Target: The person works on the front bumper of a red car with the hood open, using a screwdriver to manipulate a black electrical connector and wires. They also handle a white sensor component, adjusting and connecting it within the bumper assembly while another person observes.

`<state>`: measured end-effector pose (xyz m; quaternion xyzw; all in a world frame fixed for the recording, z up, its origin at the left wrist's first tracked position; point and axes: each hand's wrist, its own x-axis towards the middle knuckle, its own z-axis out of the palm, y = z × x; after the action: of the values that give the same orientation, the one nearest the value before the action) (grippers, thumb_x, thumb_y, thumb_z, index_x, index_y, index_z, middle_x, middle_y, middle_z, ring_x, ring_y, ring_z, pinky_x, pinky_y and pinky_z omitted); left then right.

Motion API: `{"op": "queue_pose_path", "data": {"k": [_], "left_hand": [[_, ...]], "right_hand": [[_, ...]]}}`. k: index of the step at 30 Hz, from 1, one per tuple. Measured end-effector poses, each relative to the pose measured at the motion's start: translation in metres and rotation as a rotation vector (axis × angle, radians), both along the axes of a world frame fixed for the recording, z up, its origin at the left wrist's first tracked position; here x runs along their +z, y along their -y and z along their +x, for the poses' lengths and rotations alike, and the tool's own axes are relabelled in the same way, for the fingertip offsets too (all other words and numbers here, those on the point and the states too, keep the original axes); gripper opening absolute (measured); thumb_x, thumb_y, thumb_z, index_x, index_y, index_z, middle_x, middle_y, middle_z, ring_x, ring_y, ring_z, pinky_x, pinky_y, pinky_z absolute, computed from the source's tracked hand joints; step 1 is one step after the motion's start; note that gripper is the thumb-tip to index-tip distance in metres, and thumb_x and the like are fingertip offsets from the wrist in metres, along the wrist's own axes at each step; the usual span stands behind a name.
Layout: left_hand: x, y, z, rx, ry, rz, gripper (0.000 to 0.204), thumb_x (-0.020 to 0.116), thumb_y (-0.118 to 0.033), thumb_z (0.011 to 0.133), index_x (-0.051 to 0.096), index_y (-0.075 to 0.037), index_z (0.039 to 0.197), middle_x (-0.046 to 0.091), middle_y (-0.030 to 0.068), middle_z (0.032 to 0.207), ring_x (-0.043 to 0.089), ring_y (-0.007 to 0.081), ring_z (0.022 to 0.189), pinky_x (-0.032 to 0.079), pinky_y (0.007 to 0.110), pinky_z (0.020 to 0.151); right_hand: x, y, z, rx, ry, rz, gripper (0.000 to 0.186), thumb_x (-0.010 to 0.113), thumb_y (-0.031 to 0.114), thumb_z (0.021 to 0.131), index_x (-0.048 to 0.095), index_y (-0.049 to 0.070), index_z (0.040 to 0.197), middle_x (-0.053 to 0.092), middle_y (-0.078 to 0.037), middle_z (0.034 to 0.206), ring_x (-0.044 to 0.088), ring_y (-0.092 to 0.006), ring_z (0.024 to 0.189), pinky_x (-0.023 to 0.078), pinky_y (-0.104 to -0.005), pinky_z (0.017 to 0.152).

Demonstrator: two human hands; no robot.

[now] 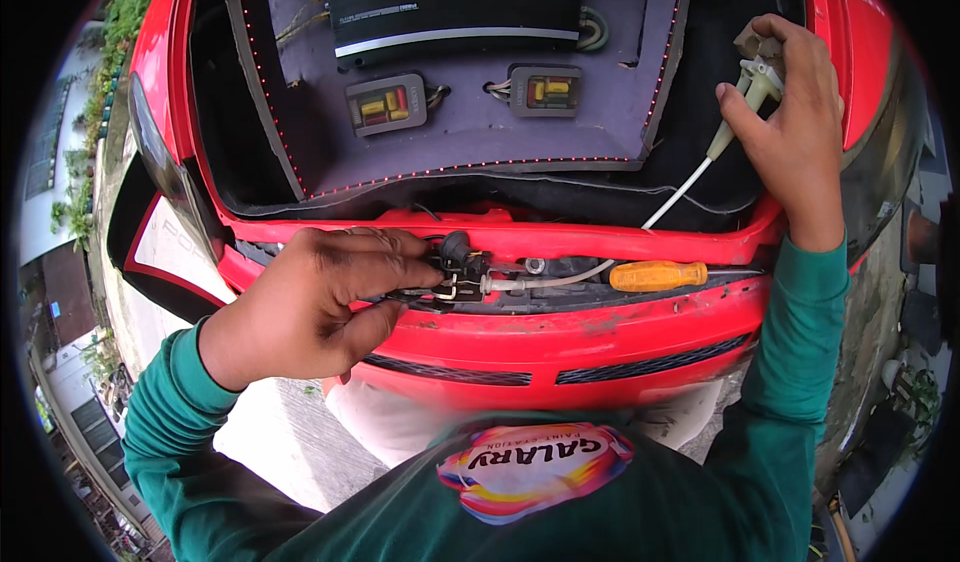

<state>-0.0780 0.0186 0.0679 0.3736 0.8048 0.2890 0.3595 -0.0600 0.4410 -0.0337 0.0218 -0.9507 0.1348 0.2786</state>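
My left hand (310, 302) pinches the left end of a black latch (462, 288) at the red rear sill of the car. A pale sheathed cable (545, 283) leaves the latch to the right, passes behind the sill's lip and reappears higher up. Its other end runs into a cream plastic fitting (757, 84), which my right hand (800, 127) grips with thumb and fingers above the trunk's right side. Right of the latch, a screwdriver (655, 276) with a yellow-orange handle lies in the sill channel. My left fingertips partly cover the latch.
Inside the trunk, a grey panel (480, 147) edged with small red lights carries a black amplifier (450, 12). Two small boxes with clear windows, one left (387, 104) and one right (546, 92), sit below it. The red bumper (560, 337) lies between me and the trunk.
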Motion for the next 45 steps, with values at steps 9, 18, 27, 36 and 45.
{"op": "queue_pose_path", "data": {"k": [9, 18, 27, 36, 45], "left_hand": [[0.013, -0.011, 0.016, -0.208, -0.316, -0.101, 0.045, 0.072, 0.008, 0.075, 0.075, 0.003, 0.120, 0.072, 0.0266, 0.125, 0.074, 0.0386, 0.111, 0.058, 0.045, 0.098], [0.008, -0.015, 0.078, -0.139, -0.676, -0.149, 0.044, 0.073, 0.005, 0.070, 0.074, 0.008, 0.114, 0.072, 0.0225, 0.115, 0.072, 0.0426, 0.118, 0.058, 0.053, 0.096], [0.003, -0.031, 0.114, -0.196, -0.834, -0.388, 0.050, 0.073, -0.002, 0.078, 0.068, 0.011, 0.127, 0.068, 0.0279, 0.122, 0.067, 0.0460, 0.124, 0.057, 0.055, 0.100], [-0.026, 0.004, 0.077, 0.164, -0.392, -0.186, 0.059, 0.076, 0.002, 0.076, 0.066, 0.008, 0.134, 0.071, 0.0278, 0.127, 0.071, 0.0425, 0.120, 0.057, 0.045, 0.105], [-0.038, 0.025, 0.013, 0.044, -0.065, 0.005, 0.057, 0.080, -0.004, 0.076, 0.071, 0.003, 0.132, 0.077, 0.0231, 0.119, 0.077, 0.0386, 0.109, 0.059, 0.041, 0.100]], "right_hand": [[0.000, -0.002, 0.000, 0.017, 0.009, 0.033, 0.059, 0.084, 0.021, 0.078, 0.063, 0.012, 0.133, 0.066, -0.010, 0.122, 0.066, -0.0341, 0.112, 0.053, -0.0472, 0.096], [0.004, 0.004, 0.002, 0.036, 0.026, 0.018, 0.059, 0.083, 0.019, 0.082, 0.063, 0.009, 0.136, 0.068, -0.012, 0.125, 0.067, -0.0336, 0.115, 0.053, -0.0440, 0.100], [0.002, 0.002, 0.002, 0.010, -0.009, 0.025, 0.055, 0.083, 0.020, 0.082, 0.063, 0.009, 0.132, 0.067, -0.011, 0.122, 0.068, -0.0334, 0.114, 0.054, -0.0448, 0.098], [0.005, 0.003, 0.003, 0.015, -0.002, 0.014, 0.057, 0.084, 0.023, 0.080, 0.063, 0.012, 0.132, 0.066, -0.009, 0.123, 0.067, -0.0336, 0.114, 0.053, -0.0470, 0.096], [-0.004, -0.003, 0.000, -0.019, 0.027, 0.026, 0.060, 0.085, 0.029, 0.079, 0.065, 0.017, 0.134, 0.066, -0.008, 0.126, 0.065, -0.0343, 0.118, 0.051, -0.0505, 0.096]]}}
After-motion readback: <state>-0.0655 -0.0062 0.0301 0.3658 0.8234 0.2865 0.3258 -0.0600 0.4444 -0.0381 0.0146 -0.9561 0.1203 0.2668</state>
